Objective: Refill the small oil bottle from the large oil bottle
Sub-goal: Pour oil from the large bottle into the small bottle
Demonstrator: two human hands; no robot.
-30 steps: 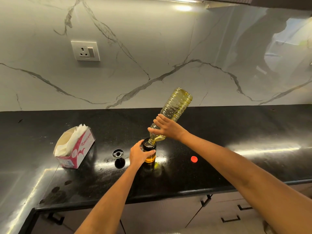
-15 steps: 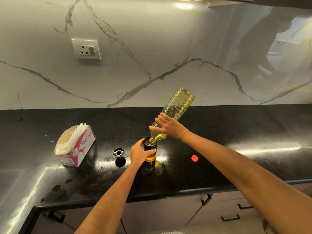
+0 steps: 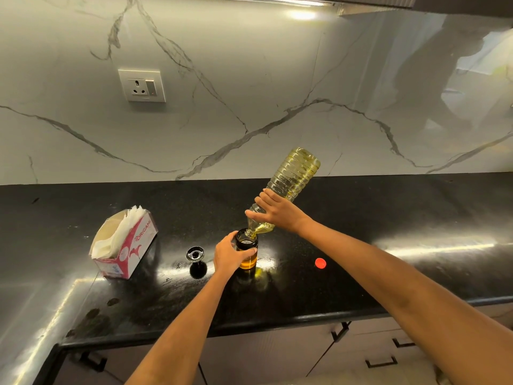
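Right hand (image 3: 280, 212) grasps tilted ribbed clear plastic oil bottle (image 3: 291, 176); left hand (image 3: 229, 255) grasps small glass bottle (image 3: 248, 252); red cap (image 3: 320, 263) at 3 o'clock, pink tissue box (image 3: 125, 245) at 9, on glossy black counter (image 3: 388, 218).

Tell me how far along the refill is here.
Done: red cap and black stopper lie off on the black counter. In hand: right hand tips the large ribbed plastic oil bottle into the small glass bottle, gripped by the left hand. Left: recapping both.

home kitchen, black countertop (image 3: 361, 287), marble backsplash (image 3: 249, 79)
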